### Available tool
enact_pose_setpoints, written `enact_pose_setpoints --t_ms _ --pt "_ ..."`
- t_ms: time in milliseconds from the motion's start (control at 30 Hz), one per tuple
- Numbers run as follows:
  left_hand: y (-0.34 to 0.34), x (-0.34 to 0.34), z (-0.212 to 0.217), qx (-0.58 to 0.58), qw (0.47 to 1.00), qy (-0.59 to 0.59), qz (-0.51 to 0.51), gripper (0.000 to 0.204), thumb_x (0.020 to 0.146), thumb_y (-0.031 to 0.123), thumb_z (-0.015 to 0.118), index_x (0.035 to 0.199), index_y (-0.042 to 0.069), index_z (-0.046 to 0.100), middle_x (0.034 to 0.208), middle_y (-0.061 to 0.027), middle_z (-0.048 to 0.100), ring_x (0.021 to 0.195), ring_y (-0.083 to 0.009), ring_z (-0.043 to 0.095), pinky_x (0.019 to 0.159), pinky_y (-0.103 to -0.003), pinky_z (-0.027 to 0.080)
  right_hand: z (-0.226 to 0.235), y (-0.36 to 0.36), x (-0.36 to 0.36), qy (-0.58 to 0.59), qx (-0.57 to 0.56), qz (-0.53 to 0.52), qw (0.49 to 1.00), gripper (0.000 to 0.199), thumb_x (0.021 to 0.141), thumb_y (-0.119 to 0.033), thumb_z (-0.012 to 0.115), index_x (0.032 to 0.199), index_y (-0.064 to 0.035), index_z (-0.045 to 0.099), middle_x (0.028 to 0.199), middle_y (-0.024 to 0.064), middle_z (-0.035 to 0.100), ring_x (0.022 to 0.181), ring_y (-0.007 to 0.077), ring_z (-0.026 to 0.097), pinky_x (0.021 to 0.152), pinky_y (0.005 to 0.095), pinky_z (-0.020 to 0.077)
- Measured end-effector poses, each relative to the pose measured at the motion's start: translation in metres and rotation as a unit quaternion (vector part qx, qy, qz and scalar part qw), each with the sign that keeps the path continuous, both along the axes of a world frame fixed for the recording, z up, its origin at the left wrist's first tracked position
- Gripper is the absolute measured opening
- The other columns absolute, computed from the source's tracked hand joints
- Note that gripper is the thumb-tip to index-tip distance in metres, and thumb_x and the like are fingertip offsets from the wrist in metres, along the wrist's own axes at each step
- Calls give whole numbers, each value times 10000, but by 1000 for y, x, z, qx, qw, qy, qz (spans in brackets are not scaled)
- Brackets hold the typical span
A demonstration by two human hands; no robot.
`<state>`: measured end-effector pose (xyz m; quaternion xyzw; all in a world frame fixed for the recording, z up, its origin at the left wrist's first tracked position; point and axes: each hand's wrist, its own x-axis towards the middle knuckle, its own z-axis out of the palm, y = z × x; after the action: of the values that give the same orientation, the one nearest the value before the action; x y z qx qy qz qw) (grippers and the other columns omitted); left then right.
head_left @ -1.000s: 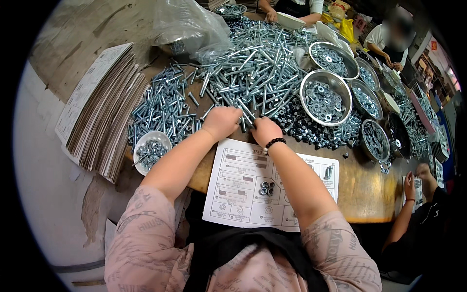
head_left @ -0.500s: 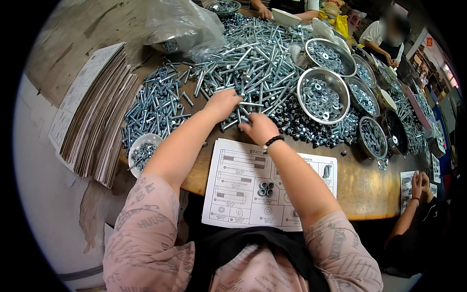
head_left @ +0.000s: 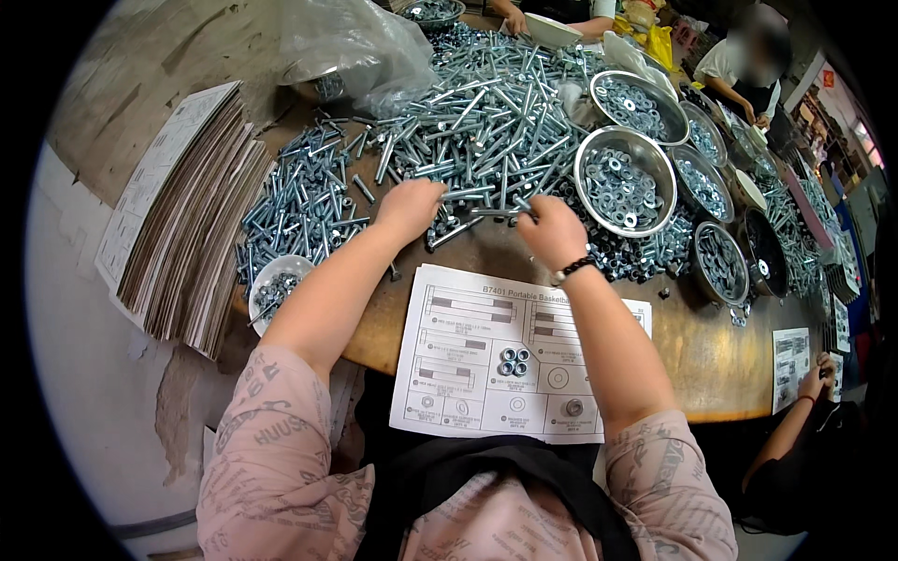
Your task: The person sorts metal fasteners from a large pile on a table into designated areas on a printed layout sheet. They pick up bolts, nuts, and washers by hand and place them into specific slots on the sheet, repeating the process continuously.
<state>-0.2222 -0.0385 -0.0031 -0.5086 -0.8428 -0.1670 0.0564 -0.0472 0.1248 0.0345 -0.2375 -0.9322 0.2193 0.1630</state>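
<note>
Two hands of mine are at work on the round brown wooden worktop [head_left: 720,374]. Largest item on it is the heap of long silver zinc-plated bolts [head_left: 486,122], spread across the far middle, with a second spread of shorter silver bolts [head_left: 299,206] to its left. A fanned stack of grey-edged printed cardboard sheets [head_left: 187,234] lies at the left edge. A round steel bowl of washers [head_left: 625,181] sits to the right of the heap, with more such bowls beyond it. A white printed parts sheet [head_left: 496,360] lies between my forearms, four small silver nuts [head_left: 513,361] grouped at its centre. A small white bowl of screws [head_left: 273,286] stands by my left elbow.

My left hand [head_left: 409,208] rests palm down on the near edge of the heap; fingers curled, whether they grasp anything I cannot tell. My right hand [head_left: 552,231] pinches one long silver bolt [head_left: 496,211] at its end. That bolt lies crosswise, left to right, between both hands, its free end nearer the left.
</note>
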Motion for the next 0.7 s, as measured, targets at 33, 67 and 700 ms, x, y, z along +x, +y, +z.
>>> enact_pose_setpoints --t_ms 33,67,700 --pt "-1 5 -2 -17 998 -59 14 195 787 203 577 952 102 601 866 -108 616 842 -310 575 733 -405 454 2 4 7 37 -12 -5 999 210 752 -235 541 828 -48 600 854 138 587 794 323 568 695 412 462" --pt "-1 10 -3 -33 992 -119 28 214 791 223 584 969 106 600 880 -109 622 854 -310 579 742 -403 455 3 8 13 74 -11 4 997 198 749 -220 559 814 -37 596 810 133 582 770 321 563 675 402 453" --pt "9 129 33 -8 978 -151 -146 232 717 41 531 939 43 598 940 -129 581 905 -309 551 794 -391 447 13 25 156 170 -354 -54 918 120 839 -110 572 903 -10 562 767 9 594 677 74 504 616 230 415"
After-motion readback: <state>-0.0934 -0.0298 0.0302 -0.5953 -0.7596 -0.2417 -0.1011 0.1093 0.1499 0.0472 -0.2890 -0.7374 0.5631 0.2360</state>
